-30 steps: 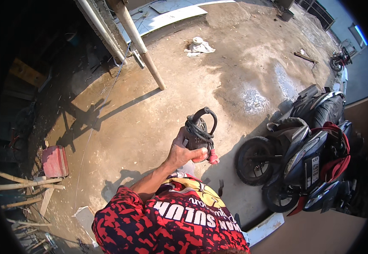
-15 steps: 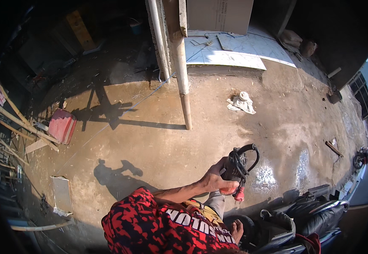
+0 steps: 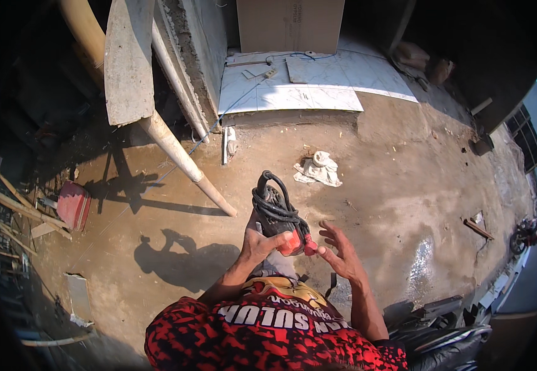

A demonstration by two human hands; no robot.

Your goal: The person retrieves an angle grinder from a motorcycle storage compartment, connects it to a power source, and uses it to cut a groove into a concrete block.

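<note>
**Hands meet at a corded tool: left hand grasping, right hand free**

The left hand grips the dark power tool from its 8 o'clock side, thumb laid across the red lower end. The right hand is at the tool's 4 o'clock, fingers spread and holding nothing, its thumb just beside the red plug; whether they touch cannot be told. The tool is held up near the middle of the view, its black cord wound around the body and looped toward 12 o'clock.

What has just changed is the right hand: half a second ago it was out of view, and the left held the tool alone. I judge that the handling is turning two-handed, with the plug end closest to the free fingers.

Beyond the tool, a white cloth lies on the ground at 1 o'clock, a pale tiled platform stretches toward 12, a leaning pole stands at 10, and a red container rests at 9.
</note>
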